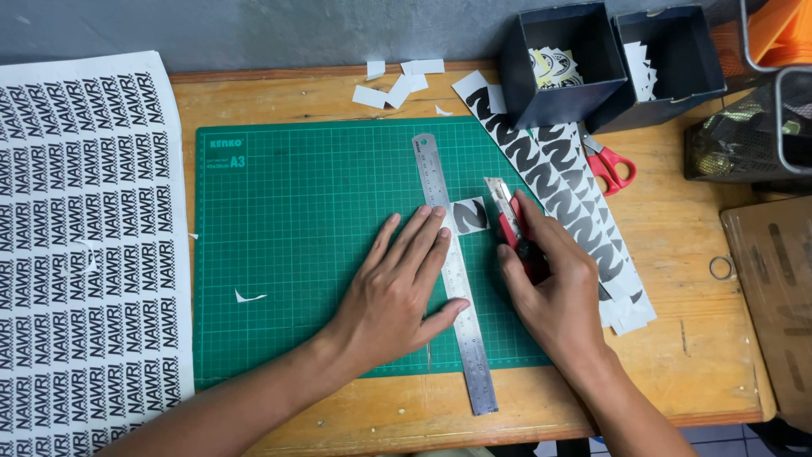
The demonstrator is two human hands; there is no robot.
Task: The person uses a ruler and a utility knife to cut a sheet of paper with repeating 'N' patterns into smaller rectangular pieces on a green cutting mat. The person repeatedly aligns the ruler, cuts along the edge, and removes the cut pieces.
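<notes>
While my eyes run from the far left, a big white sheet of printed black stickers (pixel 80 245) hangs over the edge of the wooden table (pixel 694 338), its right side lapping onto the green cutting mat (pixel 296 211). On the mat lies a small curled white paper scrap (pixel 248 296), well apart from my hands.

My left hand (pixel 393 292) lies flat and open, fingers spread, palm on the mat and fingertips pressing on the steel ruler (pixel 452 271). That ruler runs from the mat's upper middle down past its front edge onto the bare wood (slightly slanted, top leaning left).

Just beside the ruler's right edge sits the small white sticker piece with a black curved mark (pixel 470 216), touching or nearly touching the ruler; I cannot tell which. My right hand (pixel 554 288) is closed around a red utility knife (pixel 509 222), forefinger laid along its back, blade end pointing up beside the sticker piece.

Right of that hand, long strips of black-and-white stickers (pixel 575 203) slant across the mat's edge onto the table. Red-handled scissors (pixel 611 165) rest against those strips. Behind them stand two dark open boxes (pixel 609 63) with cut stickers inside, and white paper offcuts (pixel 397 85) lie along the table's back edge. Farther right are a black mesh basket (pixel 753 127), a small metal ring (pixel 721 268) and a brown cardboard piece (pixel 774 288).
</notes>
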